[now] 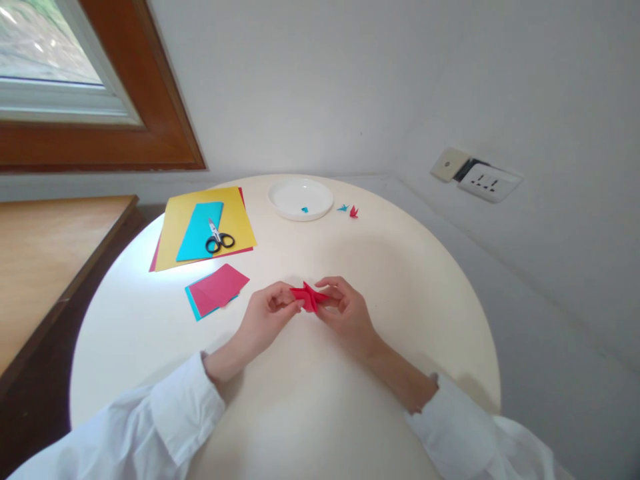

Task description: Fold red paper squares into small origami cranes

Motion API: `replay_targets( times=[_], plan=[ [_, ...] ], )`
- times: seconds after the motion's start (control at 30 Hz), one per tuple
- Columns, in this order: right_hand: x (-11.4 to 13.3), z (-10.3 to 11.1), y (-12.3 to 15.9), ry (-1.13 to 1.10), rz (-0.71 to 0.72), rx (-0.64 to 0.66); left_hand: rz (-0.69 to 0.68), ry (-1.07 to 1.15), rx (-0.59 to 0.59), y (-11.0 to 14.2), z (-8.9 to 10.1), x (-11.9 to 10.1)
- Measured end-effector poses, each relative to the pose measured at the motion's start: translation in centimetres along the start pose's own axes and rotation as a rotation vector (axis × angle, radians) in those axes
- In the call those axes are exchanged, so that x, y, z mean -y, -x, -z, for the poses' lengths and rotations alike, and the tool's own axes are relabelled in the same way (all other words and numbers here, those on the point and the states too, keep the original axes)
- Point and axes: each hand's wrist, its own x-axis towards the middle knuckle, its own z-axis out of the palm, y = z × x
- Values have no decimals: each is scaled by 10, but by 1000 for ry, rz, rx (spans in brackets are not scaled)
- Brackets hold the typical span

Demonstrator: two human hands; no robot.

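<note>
A red folded-paper crane (309,297) with pointed wings is between my two hands, over the middle of the round white table (280,413). My left hand (271,311) pinches its left wing between thumb and fingers. On the other side, my right hand (349,313) grips the right wing, the fingertips partly hidden behind the paper. Left of my left hand lie red paper pieces (221,288) on top of blue paper (194,311).
Scissors (218,239) with black handles rest on blue paper (196,233) over yellow sheets (180,212). At the back stands a white plate (293,191) holding a small blue piece (305,210). Beside it are a tiny blue crane (343,208) and a red one (354,212).
</note>
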Motion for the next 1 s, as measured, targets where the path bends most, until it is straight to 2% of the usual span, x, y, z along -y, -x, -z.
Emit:
replay_targets(
  times=[0.3,0.4,0.63,1.0],
  plan=[
    [0,-10,-2,-102,-101,-70,-55,74,71,-1,0,-1],
    [-3,-11,-4,-80,-83,-83,-57,101,77,-1,-2,0],
    [-4,-15,-7,37,-37,-107,-69,7,10,-3,-1,6],
    [-8,-14,-6,42,-7,-125,-58,-24,-58,-5,3,6]
  ],
)
